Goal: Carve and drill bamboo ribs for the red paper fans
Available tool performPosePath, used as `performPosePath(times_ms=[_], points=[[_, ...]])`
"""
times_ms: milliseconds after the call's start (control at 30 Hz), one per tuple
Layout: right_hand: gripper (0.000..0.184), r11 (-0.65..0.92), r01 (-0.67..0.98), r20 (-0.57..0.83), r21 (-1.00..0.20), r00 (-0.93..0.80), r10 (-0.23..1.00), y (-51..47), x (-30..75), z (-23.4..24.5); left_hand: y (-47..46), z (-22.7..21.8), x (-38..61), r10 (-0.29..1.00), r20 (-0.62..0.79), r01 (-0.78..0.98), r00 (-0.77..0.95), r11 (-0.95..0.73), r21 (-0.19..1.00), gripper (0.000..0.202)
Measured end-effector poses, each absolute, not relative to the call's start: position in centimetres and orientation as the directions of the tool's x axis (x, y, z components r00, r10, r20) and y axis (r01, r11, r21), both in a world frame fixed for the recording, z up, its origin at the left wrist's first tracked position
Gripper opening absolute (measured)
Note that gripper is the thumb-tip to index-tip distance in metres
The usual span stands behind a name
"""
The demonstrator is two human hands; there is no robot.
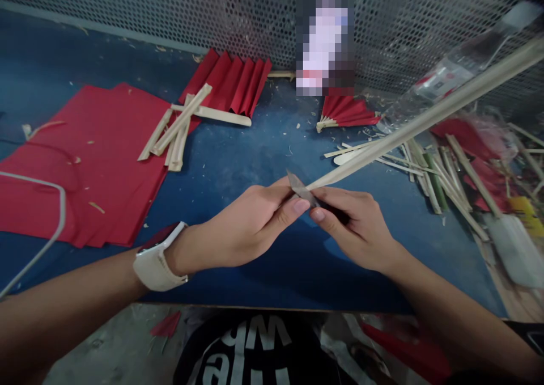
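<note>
Over the blue table, my left hand [259, 220] is closed around the near end of a long pale bamboo strip [382, 144], its thumb pressed by a knife's blade. That strip slants up to the right, out of view. My right hand [355, 220] grips the knife [302, 190] by its dark handle, most of which the fingers cover. The pointed blade crosses the end of the bamboo, tip toward the upper left. Both hands nearly touch, thumbs facing each other; exactly how the left fingers hold the bamboo is hidden.
Red paper sheets [85, 169] lie left, with bamboo pieces [182, 125] and pleated red paper [229, 84] behind. A small red fan [348, 111] lies near the mesh wall [178, 16]. On the right are loose bamboo sticks [442, 172] and a plastic bottle [454, 70].
</note>
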State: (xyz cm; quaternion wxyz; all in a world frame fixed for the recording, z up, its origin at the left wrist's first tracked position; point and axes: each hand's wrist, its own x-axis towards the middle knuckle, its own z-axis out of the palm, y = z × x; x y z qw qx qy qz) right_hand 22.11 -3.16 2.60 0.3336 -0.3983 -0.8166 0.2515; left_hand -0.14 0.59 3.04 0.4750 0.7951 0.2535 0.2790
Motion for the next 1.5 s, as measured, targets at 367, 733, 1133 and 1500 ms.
performPosePath(times_ms=[367,733,1133,1500], points=[[0.026,0.389,0.429,0.255,-0.815,-0.337,0.906,-4.0,20.9,3.4,0.1,3.1,0.3,0.729,0.179,0.254,0.66,-0.442,0.86,0.035],[0.05,0.09,0.4,-0.059,-0.912,-0.345,0.937,-3.3,22.1,3.5,0.8,2.2,-0.2,0.714,0.104,0.215,0.692,-0.342,0.915,0.023],[0.065,-0.195,0.323,-0.29,-0.926,-0.279,0.916,-2.6,21.3,2.8,1.1,1.9,0.6,0.788,0.016,0.266,0.615,-0.226,0.937,0.03],[0.068,-0.335,0.257,-0.404,-0.907,-0.296,0.865,-2.7,21.5,2.0,0.5,1.5,0.7,0.752,0.012,0.253,0.659,-0.236,0.938,0.026]])
